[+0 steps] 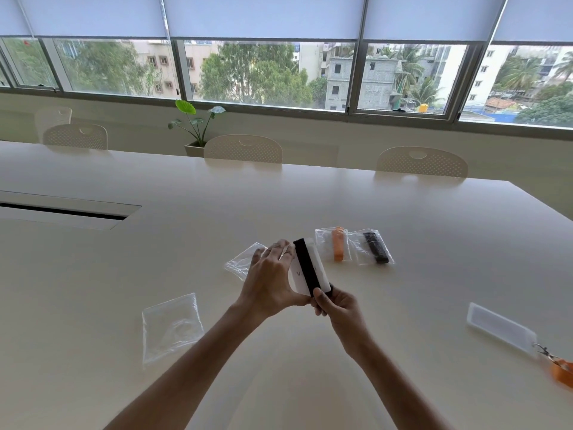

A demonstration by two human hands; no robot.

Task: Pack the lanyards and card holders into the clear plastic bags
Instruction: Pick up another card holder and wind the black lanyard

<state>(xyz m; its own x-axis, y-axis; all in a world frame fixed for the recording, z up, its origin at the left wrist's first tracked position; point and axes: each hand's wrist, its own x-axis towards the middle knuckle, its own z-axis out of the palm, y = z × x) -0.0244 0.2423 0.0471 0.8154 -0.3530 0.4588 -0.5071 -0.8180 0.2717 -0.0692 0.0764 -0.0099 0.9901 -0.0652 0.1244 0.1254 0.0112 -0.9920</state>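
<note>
Both hands hold a white card holder [321, 268] with a black lanyard [305, 265] wound along it, raised above the table. My left hand [269, 279] grips its left side; my right hand [336, 307] pinches its near end. An empty clear bag [240, 262] lies just behind my left hand. Another empty clear bag [170, 327] lies at the near left. Two packed bags rest beyond: one with an orange lanyard [338, 243], one with a black lanyard [376, 251]. A loose card holder [499, 327] clipped to an orange lanyard [562, 370] lies at the right.
The cream table [403, 212] has a cable slot [62, 211] at the left. Three perforated chairs [243, 148] stand along its far edge, with a potted plant [195, 125] behind and windows beyond.
</note>
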